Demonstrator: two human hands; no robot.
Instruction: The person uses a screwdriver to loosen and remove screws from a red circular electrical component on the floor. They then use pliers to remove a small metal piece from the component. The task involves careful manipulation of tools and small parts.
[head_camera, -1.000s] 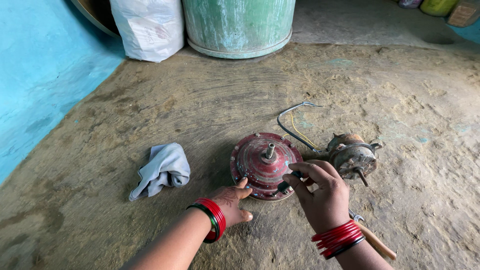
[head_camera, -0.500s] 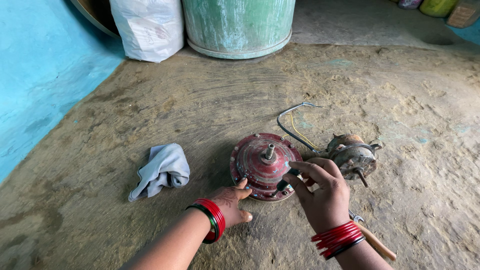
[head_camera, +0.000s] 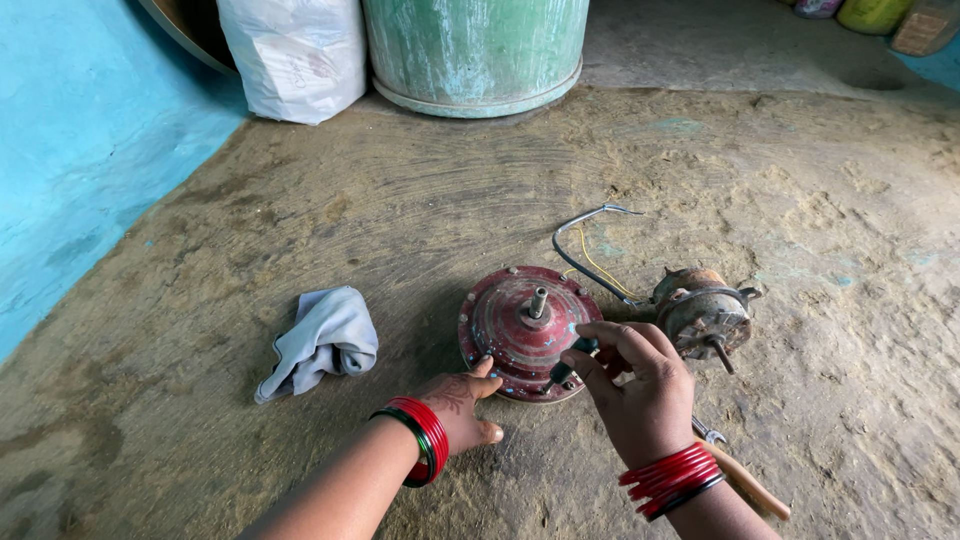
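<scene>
A round red metal motor cover (head_camera: 520, 325) with a short centre shaft lies on the dirt floor. My left hand (head_camera: 455, 400) rests on the ground with its fingertips touching the cover's near rim. My right hand (head_camera: 640, 385) grips a small dark-handled tool (head_camera: 568, 366), a screwdriver by its look, with the tip down at the cover's near right edge. Just right of the cover lies a rusty grey motor core (head_camera: 703, 313) with wires (head_camera: 585, 250) looping out behind it.
A crumpled grey cloth (head_camera: 325, 340) lies to the left. A wooden-handled tool (head_camera: 745, 478) sits under my right wrist. At the back stand a green drum (head_camera: 475, 50) and a white sack (head_camera: 292, 55). A blue wall (head_camera: 70, 160) runs along the left.
My right hand has shifted slightly with the tool at the cover's edge. My left hand stays at the rim.
</scene>
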